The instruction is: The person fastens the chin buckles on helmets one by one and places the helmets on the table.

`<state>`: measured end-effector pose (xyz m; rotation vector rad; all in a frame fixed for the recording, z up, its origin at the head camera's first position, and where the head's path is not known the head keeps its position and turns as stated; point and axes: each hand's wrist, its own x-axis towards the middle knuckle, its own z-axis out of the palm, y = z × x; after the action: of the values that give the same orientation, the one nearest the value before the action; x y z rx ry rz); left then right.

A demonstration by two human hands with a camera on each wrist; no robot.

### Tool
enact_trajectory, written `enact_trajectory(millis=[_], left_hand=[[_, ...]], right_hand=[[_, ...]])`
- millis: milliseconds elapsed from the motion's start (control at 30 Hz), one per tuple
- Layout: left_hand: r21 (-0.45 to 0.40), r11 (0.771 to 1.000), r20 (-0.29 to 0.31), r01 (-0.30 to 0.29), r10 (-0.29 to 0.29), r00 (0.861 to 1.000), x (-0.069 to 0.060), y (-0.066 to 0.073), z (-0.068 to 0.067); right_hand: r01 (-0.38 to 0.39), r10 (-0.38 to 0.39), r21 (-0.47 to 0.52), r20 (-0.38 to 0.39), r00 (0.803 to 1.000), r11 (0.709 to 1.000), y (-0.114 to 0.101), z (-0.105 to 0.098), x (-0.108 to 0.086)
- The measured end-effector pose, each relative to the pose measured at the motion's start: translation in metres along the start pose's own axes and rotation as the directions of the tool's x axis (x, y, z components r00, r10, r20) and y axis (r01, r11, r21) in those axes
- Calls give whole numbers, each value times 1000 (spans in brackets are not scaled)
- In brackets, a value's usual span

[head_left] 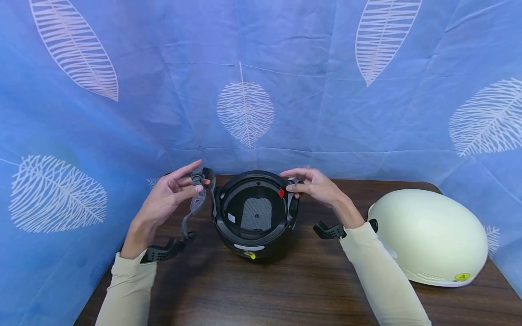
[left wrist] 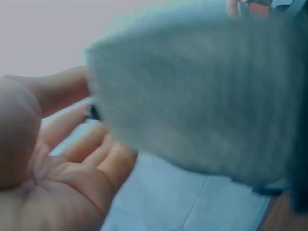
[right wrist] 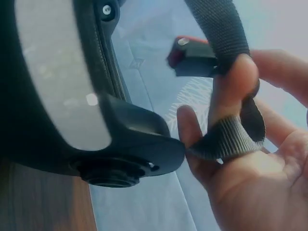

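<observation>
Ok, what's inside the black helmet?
The helmet shows black lining, a grey mesh pad and a small white label; whatever lies beneath the pad is covered.

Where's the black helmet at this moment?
Near the middle of the head view, the black helmet sits opening-up between the left hand and right hand, left of the pale helmet.

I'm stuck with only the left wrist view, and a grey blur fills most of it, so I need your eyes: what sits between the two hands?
Observer: A black helmet, resting on the table with its open, padded side facing up.
Operator: Thanks. And what is the right hand doing?
Observer: The right hand holds a dark strap at that helmet's side.
</observation>
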<state>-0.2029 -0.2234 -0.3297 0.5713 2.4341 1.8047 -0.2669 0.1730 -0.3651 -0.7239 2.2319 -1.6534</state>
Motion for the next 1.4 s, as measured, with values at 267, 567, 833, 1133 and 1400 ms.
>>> enact_trajectory(millis=[267, 567, 833, 1133, 1400], left_hand=[[13, 995, -107, -99, 100, 989, 14, -4, 22], [135, 990, -37, -28, 34, 999, 21, 8, 44], [226, 974, -135, 33, -3, 991, 27, -2, 71], [370, 926, -97, -75, 118, 988, 23, -15, 85], [226, 956, 135, -188, 160, 978, 20, -29, 81]], right_hand=[[4, -5, -8, -20, 1000, 1000, -2, 7, 2], [-4, 5, 15, -29, 1000, 1000, 0, 11, 2], [-26, 28, 31, -39, 999, 999, 4, 14, 4], [-31, 32, 18, -54, 998, 999, 6, 15, 5], [-27, 26, -27, -57, 998, 999, 8, 16, 6]])
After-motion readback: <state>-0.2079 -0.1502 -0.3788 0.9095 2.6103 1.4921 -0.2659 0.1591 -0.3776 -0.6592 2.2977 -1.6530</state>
